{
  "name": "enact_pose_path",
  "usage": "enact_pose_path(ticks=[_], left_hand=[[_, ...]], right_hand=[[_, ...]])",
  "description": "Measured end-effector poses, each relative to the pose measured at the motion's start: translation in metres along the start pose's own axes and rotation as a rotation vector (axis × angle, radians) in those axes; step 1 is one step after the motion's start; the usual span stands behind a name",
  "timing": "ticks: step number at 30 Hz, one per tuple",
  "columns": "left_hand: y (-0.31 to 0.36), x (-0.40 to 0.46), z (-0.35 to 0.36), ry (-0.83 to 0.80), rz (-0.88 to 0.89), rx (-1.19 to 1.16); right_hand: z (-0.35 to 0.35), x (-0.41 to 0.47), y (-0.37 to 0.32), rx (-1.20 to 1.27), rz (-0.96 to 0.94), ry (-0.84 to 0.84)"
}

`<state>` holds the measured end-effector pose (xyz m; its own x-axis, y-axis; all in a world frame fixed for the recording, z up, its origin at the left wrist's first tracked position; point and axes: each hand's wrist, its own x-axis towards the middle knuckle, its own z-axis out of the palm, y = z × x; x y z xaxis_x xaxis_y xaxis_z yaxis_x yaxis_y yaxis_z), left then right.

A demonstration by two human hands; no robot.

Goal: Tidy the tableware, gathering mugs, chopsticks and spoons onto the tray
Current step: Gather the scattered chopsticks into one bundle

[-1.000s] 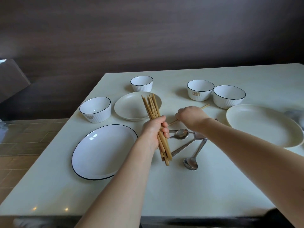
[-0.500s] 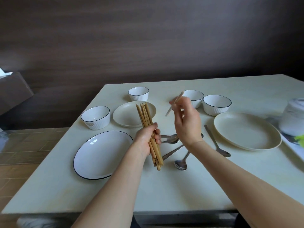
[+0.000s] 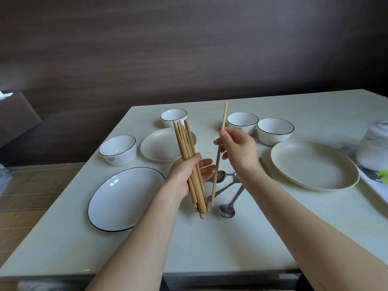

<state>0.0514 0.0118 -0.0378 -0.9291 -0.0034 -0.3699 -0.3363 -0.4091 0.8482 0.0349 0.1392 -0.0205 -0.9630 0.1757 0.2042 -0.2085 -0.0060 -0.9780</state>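
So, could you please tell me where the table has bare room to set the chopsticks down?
Bare table runs along the near edge, below the black-rimmed oval plate and the spoons. Another free stretch lies behind the bowls, toward the far edge. The middle, among the cream plates, spoons and bowls, is crowded.

We list: chopsticks (image 3: pixel 190 164), matt pale wood; spoons (image 3: pixel 227 207), polished metal; bowls (image 3: pixel 117 150) and rimmed plate (image 3: pixel 117 204), glossy glazed ceramic; table (image 3: pixel 231 238), smooth, faintly sheened.
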Motion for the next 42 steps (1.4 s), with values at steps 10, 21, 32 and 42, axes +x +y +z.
enact_pose_path(ticks=[10, 21, 32, 42], left_hand=[[-0.004, -0.008, 0.002, -0.209, -0.097, 0.055], [0.001, -0.012, 0.002, -0.348, -0.082, 0.041], [0.000, -0.018, 0.012, -0.370, 0.059, 0.287], [0.016, -0.019, 0.017, -0.184, 0.449, 0.420]], right_hand=[[0.004, -0.003, 0.012, -0.136, 0.134, -0.211], [0.011, -0.006, 0.012, 0.139, 0.400, -0.408], [0.017, -0.005, -0.007, 0.222, 0.189, -0.396], [0.031, -0.008, -0.034, -0.075, -0.265, -0.247]])
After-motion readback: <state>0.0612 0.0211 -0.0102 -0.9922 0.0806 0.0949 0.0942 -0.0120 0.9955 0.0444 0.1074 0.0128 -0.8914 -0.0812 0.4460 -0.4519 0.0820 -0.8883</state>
